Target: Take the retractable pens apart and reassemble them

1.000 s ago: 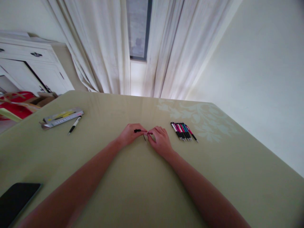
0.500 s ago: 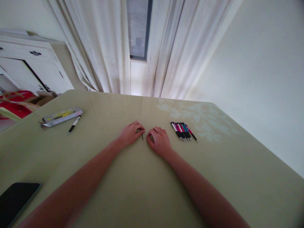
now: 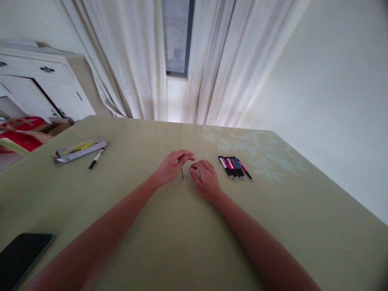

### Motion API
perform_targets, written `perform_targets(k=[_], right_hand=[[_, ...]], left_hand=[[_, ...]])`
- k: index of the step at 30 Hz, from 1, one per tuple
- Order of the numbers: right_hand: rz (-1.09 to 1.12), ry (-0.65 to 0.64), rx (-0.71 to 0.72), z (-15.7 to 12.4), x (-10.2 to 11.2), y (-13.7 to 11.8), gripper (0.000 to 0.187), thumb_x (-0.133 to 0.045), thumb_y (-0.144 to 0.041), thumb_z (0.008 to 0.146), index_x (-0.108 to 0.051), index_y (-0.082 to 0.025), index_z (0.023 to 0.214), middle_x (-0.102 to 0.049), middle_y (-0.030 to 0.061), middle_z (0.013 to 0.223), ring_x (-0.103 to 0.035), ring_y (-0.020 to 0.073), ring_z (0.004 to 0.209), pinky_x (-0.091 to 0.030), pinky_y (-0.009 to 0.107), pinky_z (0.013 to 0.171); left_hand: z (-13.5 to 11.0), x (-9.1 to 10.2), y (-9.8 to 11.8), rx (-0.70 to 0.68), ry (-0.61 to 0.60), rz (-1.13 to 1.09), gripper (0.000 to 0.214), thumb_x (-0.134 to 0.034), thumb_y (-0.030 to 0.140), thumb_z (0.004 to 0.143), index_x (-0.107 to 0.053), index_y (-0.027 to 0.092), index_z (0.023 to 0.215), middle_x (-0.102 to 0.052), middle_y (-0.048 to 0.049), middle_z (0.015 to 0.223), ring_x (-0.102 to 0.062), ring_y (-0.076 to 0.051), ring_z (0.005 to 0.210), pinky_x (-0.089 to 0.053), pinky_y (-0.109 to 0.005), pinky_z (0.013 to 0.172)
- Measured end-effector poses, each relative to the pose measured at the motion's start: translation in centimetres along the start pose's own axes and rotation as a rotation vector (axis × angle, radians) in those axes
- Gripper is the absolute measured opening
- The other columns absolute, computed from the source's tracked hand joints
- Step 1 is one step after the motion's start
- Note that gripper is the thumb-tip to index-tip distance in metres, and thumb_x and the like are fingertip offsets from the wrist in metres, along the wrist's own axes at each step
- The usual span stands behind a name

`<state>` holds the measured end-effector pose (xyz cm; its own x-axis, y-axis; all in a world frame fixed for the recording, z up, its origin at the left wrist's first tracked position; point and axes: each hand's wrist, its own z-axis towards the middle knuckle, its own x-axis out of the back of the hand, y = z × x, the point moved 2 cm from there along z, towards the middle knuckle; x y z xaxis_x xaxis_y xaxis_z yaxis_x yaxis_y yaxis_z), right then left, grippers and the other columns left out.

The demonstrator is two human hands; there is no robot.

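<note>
My left hand point(image 3: 172, 166) is over the middle of the table, its fingers stretched out to the right. Just below its thumb is a thin dark stick with a pale tip, looking like a pen refill point(image 3: 182, 174); the hand hides its upper end. My right hand point(image 3: 206, 177) rests close by with thumb and fingertips curled together. Anything between those fingertips is too small to make out. To its right lies a row of several click pens point(image 3: 233, 167) with coloured barrels and black grips, the end pink one point(image 3: 246, 170) slanting away from the others.
On the left of the table point(image 3: 145, 242) lie an open pen box point(image 3: 81, 150) and a white-and-black pen point(image 3: 96, 160). A dark phone point(image 3: 22, 258) is at the near left corner. Beyond are curtains point(image 3: 130, 60), a white cabinet point(image 3: 45, 85) and red bags point(image 3: 26, 139).
My left hand has moved slightly right and up, its fingers straightening towards the right hand. More of the thin refill shows beneath it. My right hand has barely shifted.
</note>
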<state>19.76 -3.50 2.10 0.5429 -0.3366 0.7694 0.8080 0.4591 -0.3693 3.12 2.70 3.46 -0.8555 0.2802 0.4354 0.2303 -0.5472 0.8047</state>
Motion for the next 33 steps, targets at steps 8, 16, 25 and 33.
perform_targets(k=[8,16,25,33], right_hand=[[0.055,0.077,0.107,-0.3,0.1,0.0,0.022,-0.049,-0.034,0.103,-0.064,-0.02,0.11,-0.069,0.0112,0.108,-0.059,0.0253,0.101,-0.044,0.04,0.088],[0.022,0.119,0.066,-0.2,0.1,0.0,0.015,-0.055,-0.026,0.096,-0.061,-0.021,0.083,-0.066,0.0045,0.083,-0.057,0.0203,0.084,-0.039,0.035,0.081],[-0.116,0.108,-0.022,-0.3,-0.2,0.3,0.014,-0.057,-0.028,0.093,-0.061,-0.021,0.082,-0.067,0.0057,0.085,-0.058,0.0215,0.086,-0.037,0.036,0.083],[-0.371,-0.05,-0.159,-0.2,-0.7,0.4,0.019,-0.063,-0.033,0.089,-0.061,-0.021,0.075,-0.069,0.0064,0.087,-0.057,0.0234,0.089,-0.032,0.038,0.082]], left_hand=[[-0.6,-2.6,1.3,0.154,0.015,-0.597,0.033,-0.081,0.037,0.079,-0.075,0.017,0.104,-0.077,-0.0093,0.105,-0.071,-0.021,0.098,-0.056,-0.032,0.086],[-0.2,-1.0,0.2,0.229,0.103,-0.475,0.035,-0.081,0.046,0.076,-0.076,0.015,0.094,-0.076,-0.0076,0.087,-0.069,-0.017,0.077,-0.057,-0.031,0.076],[-0.1,-0.4,-1.6,0.299,0.146,-0.304,0.039,-0.073,0.048,0.081,-0.071,0.015,0.102,-0.075,-0.0092,0.097,-0.071,-0.021,0.086,-0.059,-0.036,0.08],[-1.0,1.5,-4.4,0.204,0.19,0.38,0.022,-0.056,0.032,0.094,-0.071,0.018,0.101,-0.07,-0.0081,0.1,-0.063,-0.017,0.076,-0.053,-0.033,0.079]])
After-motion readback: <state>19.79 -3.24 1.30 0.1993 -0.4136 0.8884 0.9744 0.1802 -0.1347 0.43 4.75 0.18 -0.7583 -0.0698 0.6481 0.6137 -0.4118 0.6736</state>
